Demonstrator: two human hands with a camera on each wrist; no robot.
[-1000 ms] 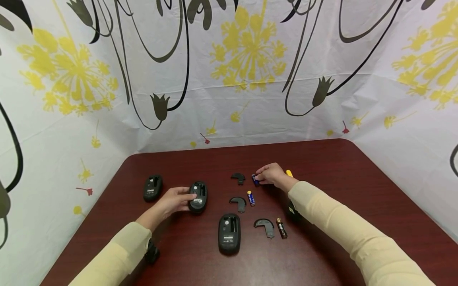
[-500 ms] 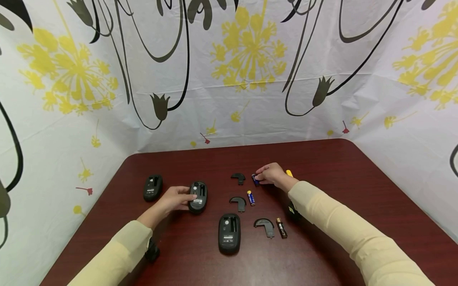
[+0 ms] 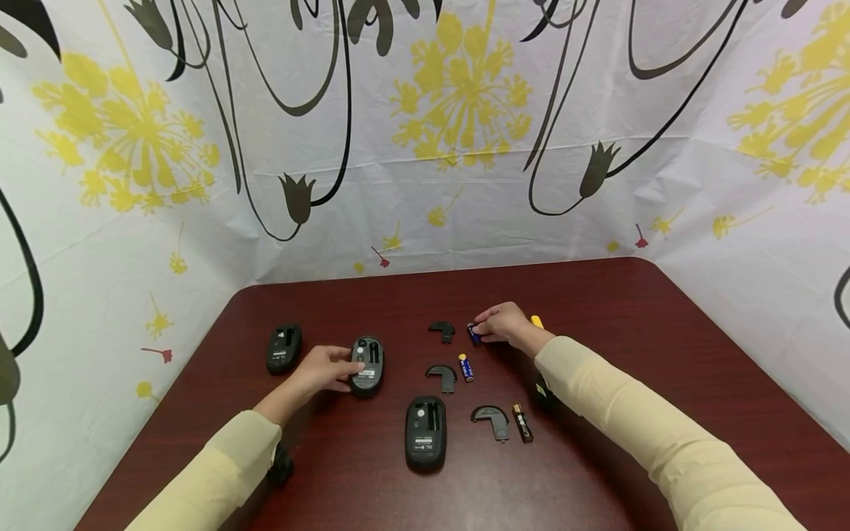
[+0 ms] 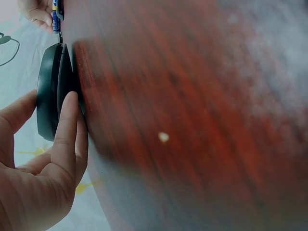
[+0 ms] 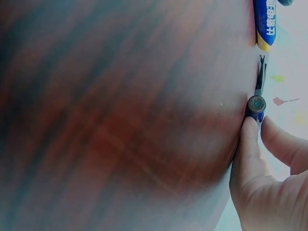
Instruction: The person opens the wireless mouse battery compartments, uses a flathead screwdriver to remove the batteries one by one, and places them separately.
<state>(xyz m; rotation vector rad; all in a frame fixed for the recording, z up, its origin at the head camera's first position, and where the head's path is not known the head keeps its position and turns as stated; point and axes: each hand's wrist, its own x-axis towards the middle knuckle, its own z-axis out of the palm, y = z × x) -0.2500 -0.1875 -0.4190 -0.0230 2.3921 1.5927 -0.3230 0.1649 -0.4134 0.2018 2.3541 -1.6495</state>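
My left hand (image 3: 323, 369) holds a black computer mouse (image 3: 367, 375) underside up, thumb on the upturned face. Its battery slot shows uncovered. In the left wrist view the fingers (image 4: 67, 125) reach between the mouse and the tabletop. Farther right, my right hand (image 3: 502, 323) pinches a blue battery (image 3: 474, 335) low at the table; the right wrist view shows the battery's round end (image 5: 256, 104) between thumb and finger. A second blue battery (image 3: 466, 368) with a yellow end lies just nearer. Two dark battery covers (image 3: 442, 330) lie left of these batteries, one behind the other.
Another upturned mouse (image 3: 283, 349) lies far left, and a larger one (image 3: 426, 434) lies near the front. Beside that are a third cover (image 3: 492, 421) and a black battery (image 3: 522, 424). A yellow-ended item (image 3: 536, 321) shows behind the right wrist. Patterned cloth (image 3: 465, 221) surrounds the table (image 3: 372, 472).
The mouse in my left hand has tipped slightly, its underside now looking lighter. My right hand stays put at the blue battery.
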